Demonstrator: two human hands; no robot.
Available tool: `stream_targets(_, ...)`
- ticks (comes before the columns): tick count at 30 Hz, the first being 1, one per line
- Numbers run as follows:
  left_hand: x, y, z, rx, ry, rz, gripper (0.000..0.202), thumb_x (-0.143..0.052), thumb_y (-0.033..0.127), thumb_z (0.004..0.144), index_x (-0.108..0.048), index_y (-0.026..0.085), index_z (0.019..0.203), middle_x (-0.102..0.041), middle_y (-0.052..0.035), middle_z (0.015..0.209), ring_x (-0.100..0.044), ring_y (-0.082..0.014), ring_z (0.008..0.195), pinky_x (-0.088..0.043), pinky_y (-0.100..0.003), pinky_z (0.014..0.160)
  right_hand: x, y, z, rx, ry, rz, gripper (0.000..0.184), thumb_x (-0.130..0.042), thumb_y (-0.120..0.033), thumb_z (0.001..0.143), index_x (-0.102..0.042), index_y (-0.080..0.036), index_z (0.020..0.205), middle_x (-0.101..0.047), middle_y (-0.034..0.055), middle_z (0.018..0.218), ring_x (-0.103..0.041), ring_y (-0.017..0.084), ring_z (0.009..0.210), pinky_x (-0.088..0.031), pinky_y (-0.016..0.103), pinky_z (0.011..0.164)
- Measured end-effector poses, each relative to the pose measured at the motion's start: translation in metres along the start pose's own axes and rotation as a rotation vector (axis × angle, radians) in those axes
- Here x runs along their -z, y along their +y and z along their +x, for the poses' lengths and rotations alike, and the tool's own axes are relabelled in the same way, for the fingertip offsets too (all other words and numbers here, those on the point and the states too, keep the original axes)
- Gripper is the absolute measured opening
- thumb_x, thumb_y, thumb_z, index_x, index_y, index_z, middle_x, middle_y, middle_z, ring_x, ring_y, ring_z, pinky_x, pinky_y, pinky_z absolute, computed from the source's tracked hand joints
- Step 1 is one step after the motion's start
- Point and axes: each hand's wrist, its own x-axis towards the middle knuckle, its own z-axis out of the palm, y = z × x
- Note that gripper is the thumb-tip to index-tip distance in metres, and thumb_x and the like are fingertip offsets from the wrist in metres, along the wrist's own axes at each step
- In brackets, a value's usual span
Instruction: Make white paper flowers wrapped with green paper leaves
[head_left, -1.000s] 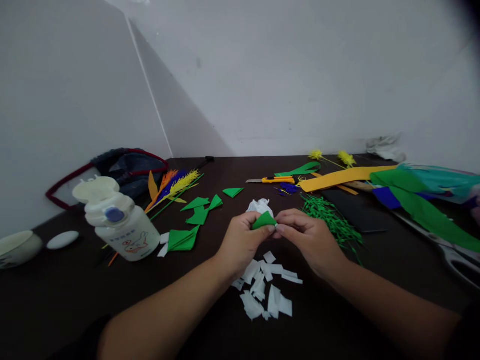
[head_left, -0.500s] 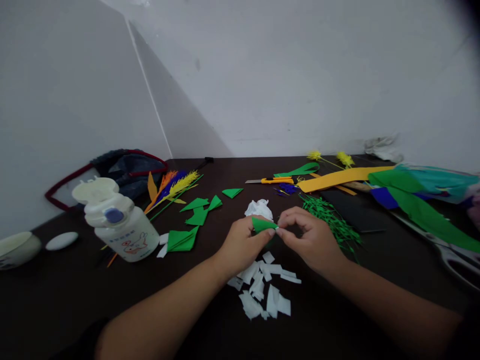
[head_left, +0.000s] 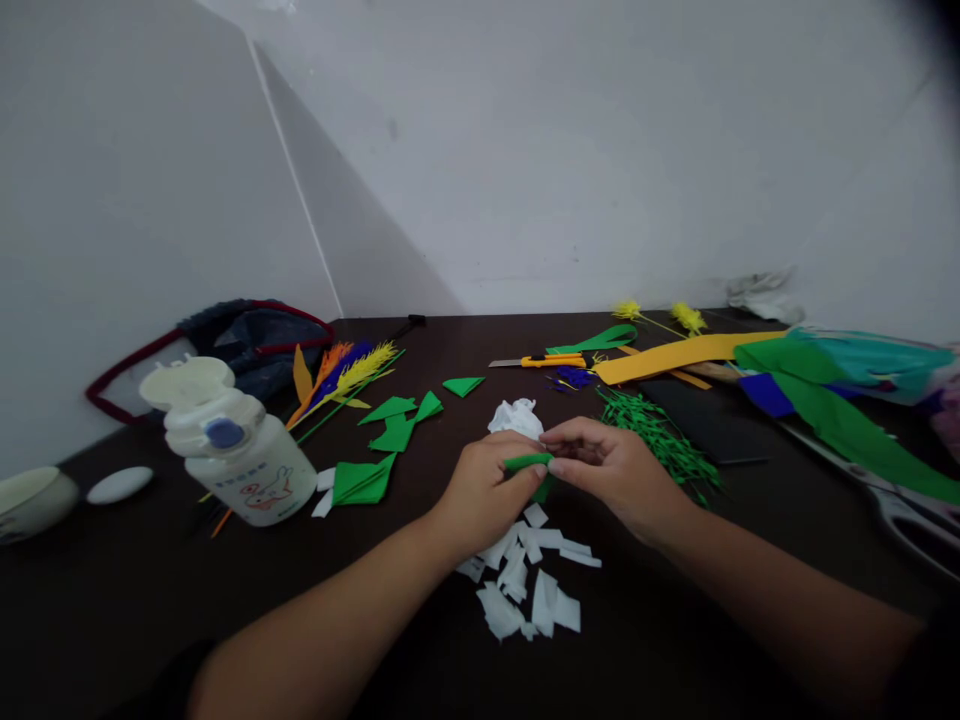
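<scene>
Between both hands, above the table, is a folded piece of green paper (head_left: 526, 461). My left hand (head_left: 484, 492) pinches it between thumb and fingers. At the paper's right end my right hand (head_left: 600, 465) is closed, its thumb and fingertips pressed against the tip. Just behind the hands lies crumpled white tissue (head_left: 516, 417). Scraps of white paper (head_left: 517, 575) are strewn on the dark table in front of them. Several green paper pieces (head_left: 394, 432) lie to the left, with a folded green stack (head_left: 363, 481) nearer me.
On the left stand a white bottle with an open lid (head_left: 255, 470) and a bowl (head_left: 36, 503). A box cutter (head_left: 544, 361) lies at the back with its blade out. Scissors (head_left: 892, 505), green sprigs (head_left: 660, 440) and a yellow strip (head_left: 682, 355) are on the right.
The green paper has turned from a broad flap to a narrow, rolled-looking edge. My right fingers have come in closer to it and to my left hand.
</scene>
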Motion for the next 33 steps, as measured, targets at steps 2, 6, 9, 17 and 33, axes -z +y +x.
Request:
stream_targets(2, 0.0, 0.0, 0.0, 0.008, 0.002, 0.019, 0.021, -0.046, 0.017, 0.079, -0.066, 0.018, 0.073, -0.062, -0.0049, 0.08, -0.055, -0.0165, 0.08, -0.041, -0.028, 0.076, 0.001, 0.0, 0.0, 0.088, -0.005, -0.113, 0.019, -0.06, -0.024, 0.072, -0.065, -0.021, 0.09, -0.062, 0.0054, 0.092, -0.057, 0.017, 0.086, -0.047, 0.034, 0.077)
stream_targets(6, -0.002, -0.001, 0.0, 0.023, 0.001, 0.071, 0.022, -0.044, 0.018, 0.08, -0.065, 0.018, 0.073, -0.062, -0.0042, 0.077, -0.054, -0.0164, 0.078, -0.04, -0.028, 0.074, 0.001, -0.002, -0.001, 0.257, 0.037, -0.381, 0.019, -0.052, -0.018, 0.077, -0.066, -0.024, 0.088, -0.062, 0.0044, 0.093, -0.056, 0.018, 0.089, -0.044, 0.036, 0.08)
stream_targets(9, -0.004, -0.004, 0.0, 0.031, -0.002, 0.111, 0.022, -0.045, 0.018, 0.08, -0.065, 0.019, 0.072, -0.062, -0.0035, 0.073, -0.054, -0.0164, 0.077, -0.039, -0.027, 0.073, 0.0, -0.001, -0.002, 0.329, 0.084, -0.503, 0.019, -0.052, -0.015, 0.075, -0.066, -0.023, 0.084, -0.063, 0.0043, 0.089, -0.056, 0.018, 0.086, -0.045, 0.036, 0.077)
stream_targets(17, -0.003, -0.004, 0.001, 0.034, -0.047, 0.175, 0.024, -0.044, 0.019, 0.08, -0.062, 0.017, 0.065, -0.058, -0.0019, 0.065, -0.052, -0.0146, 0.067, -0.036, -0.025, 0.065, 0.0, -0.006, -0.001, 0.221, 0.116, -0.375, 0.007, -0.059, -0.014, 0.068, -0.059, -0.02, 0.063, -0.06, 0.0021, 0.076, -0.056, 0.016, 0.075, -0.044, 0.031, 0.07)
stream_targets(33, -0.004, -0.003, -0.001, 0.073, -0.128, 0.118, 0.025, -0.05, 0.032, 0.078, -0.064, 0.014, 0.067, -0.057, -0.0022, 0.064, -0.049, -0.012, 0.061, -0.035, -0.022, 0.058, -0.001, -0.012, -0.002, -0.066, -0.074, -0.245, 0.011, -0.062, -0.016, 0.059, -0.052, -0.018, 0.062, -0.05, -0.0036, 0.056, -0.044, 0.01, 0.053, -0.034, 0.022, 0.048)
